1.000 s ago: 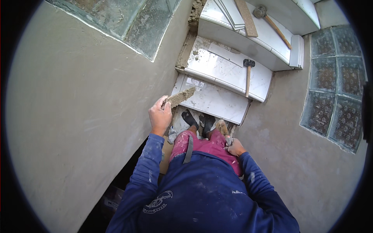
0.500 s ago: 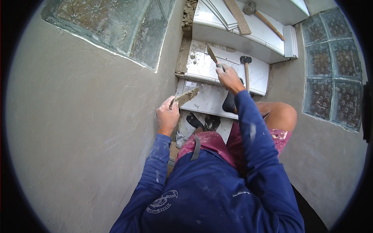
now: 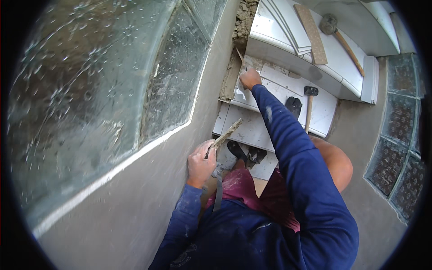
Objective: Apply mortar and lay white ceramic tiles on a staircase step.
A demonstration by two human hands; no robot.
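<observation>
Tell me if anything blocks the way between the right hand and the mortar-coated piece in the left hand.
Nothing visible stands between the right hand and the mortar-coated piece held in the left hand; the tiled steps show behind the gap. One view leaves depth uncertain.

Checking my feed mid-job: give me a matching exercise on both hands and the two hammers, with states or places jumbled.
1. Left hand
2. Right hand
3. Black-headed hammer
4. Grey-headed mallet

A. On a higher step, beside a brown strip
B. Holding a mortar-coated piece
C. Beside the forward black shoe
D. Gripping a slim tool

Pairs: 1-B, 2-D, 3-C, 4-A
</observation>
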